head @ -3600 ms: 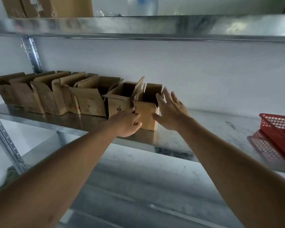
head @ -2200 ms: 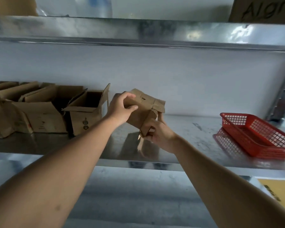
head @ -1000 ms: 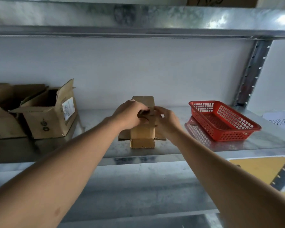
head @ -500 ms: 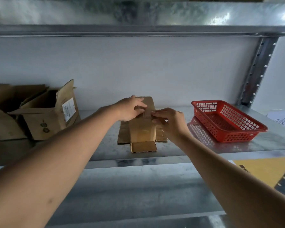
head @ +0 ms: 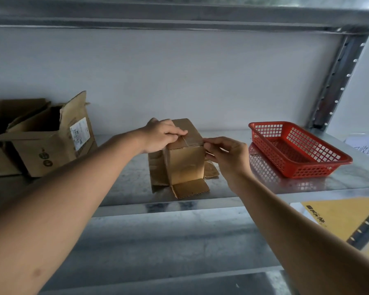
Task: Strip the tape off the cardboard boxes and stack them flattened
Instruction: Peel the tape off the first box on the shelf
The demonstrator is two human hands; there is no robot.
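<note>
Your left hand (head: 161, 136) presses flat on the small upturned cardboard box (head: 184, 160) standing mid-shelf, while your right hand (head: 226, 155) pinches the tape (head: 190, 143) at its top edge. Pull too sharply and the tape may snap or tear the cardboard.

A small brown cardboard box (head: 184, 160) stands upside down on the metal shelf (head: 264, 188), its taped bottom facing up (tape (head: 186, 141) crossing the top seam) and its 3 visible flaps splayed flat. More open boxes (head: 49, 137) stand at the left.
</note>
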